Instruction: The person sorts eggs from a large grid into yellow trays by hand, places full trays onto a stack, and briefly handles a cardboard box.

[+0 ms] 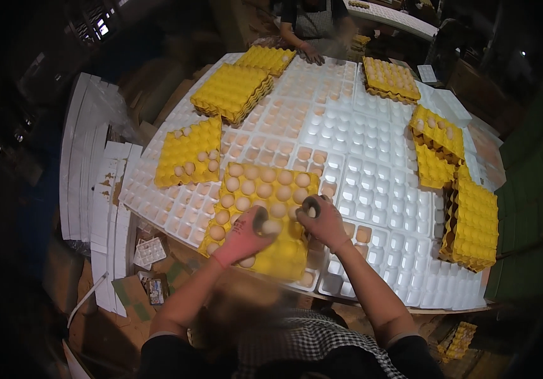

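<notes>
A yellow egg tray lies in front of me at the table's near edge, with pale eggs in many of its cups and bare cups at its near right. My left hand, in a pink glove with a dark palm, is over this tray with an egg between thumb and fingers. Gloved the same way, my right hand curls around an egg at the tray's right edge. Its fingertips are close to another egg still in the tray; contact is unclear. White plastic egg trays cover the tabletop.
Yellow tray stacks stand at the far left and right. A partly filled yellow tray lies left. Across the table, a person's gloved hand rests near white trays. White stacked panels stand on the floor at left.
</notes>
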Demonstrator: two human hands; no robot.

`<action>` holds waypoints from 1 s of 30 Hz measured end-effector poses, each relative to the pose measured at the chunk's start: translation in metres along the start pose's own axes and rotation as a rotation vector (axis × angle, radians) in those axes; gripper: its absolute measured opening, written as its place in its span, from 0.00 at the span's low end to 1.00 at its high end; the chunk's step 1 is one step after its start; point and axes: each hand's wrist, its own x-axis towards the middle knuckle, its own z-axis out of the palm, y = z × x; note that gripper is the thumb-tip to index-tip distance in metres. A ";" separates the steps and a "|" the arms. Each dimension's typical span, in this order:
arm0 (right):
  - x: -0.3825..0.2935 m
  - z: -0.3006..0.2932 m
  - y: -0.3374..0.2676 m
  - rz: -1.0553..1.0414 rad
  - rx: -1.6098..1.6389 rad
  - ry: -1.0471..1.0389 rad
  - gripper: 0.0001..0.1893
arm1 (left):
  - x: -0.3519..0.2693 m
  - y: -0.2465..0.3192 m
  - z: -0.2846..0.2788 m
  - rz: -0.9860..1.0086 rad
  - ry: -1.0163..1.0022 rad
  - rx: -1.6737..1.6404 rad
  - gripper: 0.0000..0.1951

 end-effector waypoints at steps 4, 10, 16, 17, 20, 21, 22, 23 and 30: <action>0.021 0.037 0.004 -0.057 -0.816 -0.156 0.22 | 0.040 -0.033 -0.007 -0.242 -0.125 -0.691 0.21; -0.022 -0.037 -0.008 0.297 0.228 0.153 0.24 | 0.061 -0.014 -0.011 0.245 -0.218 0.620 0.21; -0.125 -0.090 0.152 0.539 -0.380 0.427 0.26 | 0.039 0.027 0.027 -0.290 -0.485 -0.874 0.19; -0.122 -0.086 0.141 0.505 -0.315 0.428 0.24 | 0.023 0.010 0.054 -0.300 -0.545 -0.962 0.20; -0.154 -0.066 0.160 0.208 -0.502 0.334 0.20 | -0.008 0.026 0.128 -0.381 -0.688 -1.009 0.20; -0.163 -0.065 0.160 0.213 -0.492 0.337 0.20 | -0.016 0.064 0.129 -0.363 -0.647 -0.787 0.19; -0.167 -0.064 0.146 0.197 -0.479 0.403 0.20 | -0.022 0.063 0.146 -0.370 -0.626 -0.779 0.19; -0.169 -0.063 0.137 0.183 -0.466 0.469 0.20 | -0.027 0.048 0.171 0.151 -0.309 -0.255 0.19; -0.198 -0.099 0.107 0.194 -0.192 0.428 0.14 | -0.019 0.058 0.248 0.471 -0.062 0.231 0.19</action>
